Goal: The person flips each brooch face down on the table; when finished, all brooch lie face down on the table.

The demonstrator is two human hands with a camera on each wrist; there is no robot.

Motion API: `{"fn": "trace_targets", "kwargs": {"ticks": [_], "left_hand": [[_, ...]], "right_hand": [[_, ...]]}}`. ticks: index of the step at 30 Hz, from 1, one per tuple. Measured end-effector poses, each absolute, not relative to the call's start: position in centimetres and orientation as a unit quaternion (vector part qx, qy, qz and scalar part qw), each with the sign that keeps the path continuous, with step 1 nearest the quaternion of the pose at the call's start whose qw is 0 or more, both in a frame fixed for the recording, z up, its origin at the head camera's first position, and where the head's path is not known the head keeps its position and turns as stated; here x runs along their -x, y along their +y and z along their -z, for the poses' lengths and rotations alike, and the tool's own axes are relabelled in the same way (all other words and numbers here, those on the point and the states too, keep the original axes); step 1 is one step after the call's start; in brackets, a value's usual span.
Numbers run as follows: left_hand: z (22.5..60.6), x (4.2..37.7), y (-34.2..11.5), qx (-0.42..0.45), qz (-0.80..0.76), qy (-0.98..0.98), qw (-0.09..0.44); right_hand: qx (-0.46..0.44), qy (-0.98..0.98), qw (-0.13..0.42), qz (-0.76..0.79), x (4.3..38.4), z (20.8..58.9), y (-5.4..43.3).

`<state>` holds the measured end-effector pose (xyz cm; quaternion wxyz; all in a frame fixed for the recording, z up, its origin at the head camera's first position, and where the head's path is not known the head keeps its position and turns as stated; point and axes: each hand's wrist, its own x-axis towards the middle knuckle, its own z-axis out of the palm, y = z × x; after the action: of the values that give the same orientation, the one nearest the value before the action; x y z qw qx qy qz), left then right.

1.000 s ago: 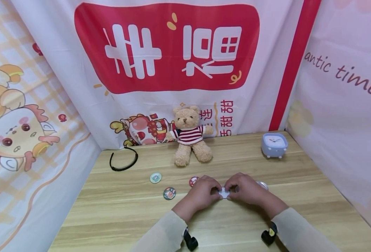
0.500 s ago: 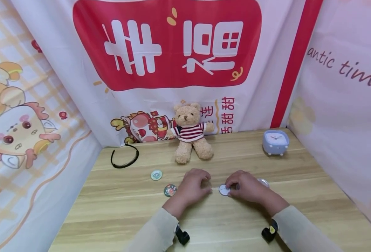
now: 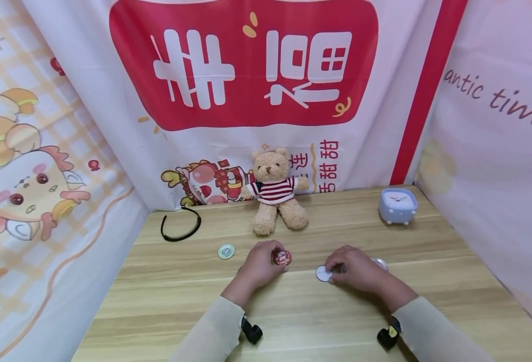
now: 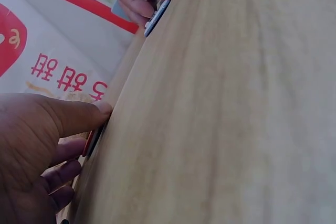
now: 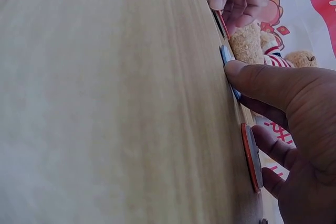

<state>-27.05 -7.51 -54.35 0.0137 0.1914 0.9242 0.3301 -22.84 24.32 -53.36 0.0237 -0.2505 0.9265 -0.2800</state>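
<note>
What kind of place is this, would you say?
Probably a staged booth, not a lived-in room: a wooden table walled in by printed cartoon banners, with props set out, namely a teddy bear, a small blue clock and round badges.

- Wooden desk [image 3: 293, 322], light plank grain.
- Teddy bear [image 3: 275, 192] seated at the far edge, centre.
- Black hairband [image 3: 181, 226] near the far-left corner.
- Blue alarm clock [image 3: 398, 205] near the far-right corner.
- 3 round badges mid-desk: green-white badge [image 3: 225, 251], red badge [image 3: 281, 257], white badge [image 3: 323, 273].
</note>
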Motion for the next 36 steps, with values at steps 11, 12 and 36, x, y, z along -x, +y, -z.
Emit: {"fn": "trace_targets", "kwargs": {"ticks": [11, 12, 36], "left_hand": [[54.2, 27.1, -7.7, -0.199, -0.313, 0.928, 0.035], [54.2, 26.9, -7.6, -0.204, -0.312, 0.927, 0.037], [53.9, 23.3, -7.2, -0.29, -0.29, 0.912, 0.02]], "right_hand": [[0.237, 0.928, 0.032, 0.286, 22.6, 53.1, 24.0], [0.236, 0.928, 0.032, 0.286, 22.6, 53.1, 24.0], [0.215, 0.927, 0.057, 0.302, 22.6, 52.9, 23.8]]}}
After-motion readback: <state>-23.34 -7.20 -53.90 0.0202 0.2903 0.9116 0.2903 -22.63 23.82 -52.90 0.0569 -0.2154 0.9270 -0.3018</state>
